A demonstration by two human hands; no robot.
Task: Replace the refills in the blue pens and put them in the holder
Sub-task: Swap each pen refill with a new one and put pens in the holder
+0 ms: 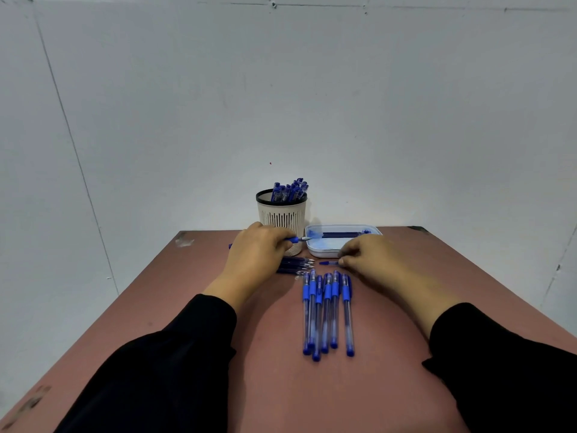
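My left hand [254,250] is curled round a blue pen [295,239], its metal tip pointing right toward the white tray [315,250] at the far side of the reddish-brown worktop [274,385]. My right hand [371,257] rests just near of that tray, fingers bent, with the fingertips pinching the end of a small blue pen piece [328,263] that lies on the worktop; whether it is a cap or a tip section I cannot tell. Six blue pens [326,314] lie side by side in front of me, clear barrels with blue grips and blue end caps, running near to far. Just beyond them, partly under my left hand, a small bunch of dark blue refills [296,265] lies crosswise, points to the right. The tray holds more dark refills and blue ink stains. The holder [282,214], a pale slotted cup with a black rim, stands at the far edge left of the tray, with blue pens upright in it.
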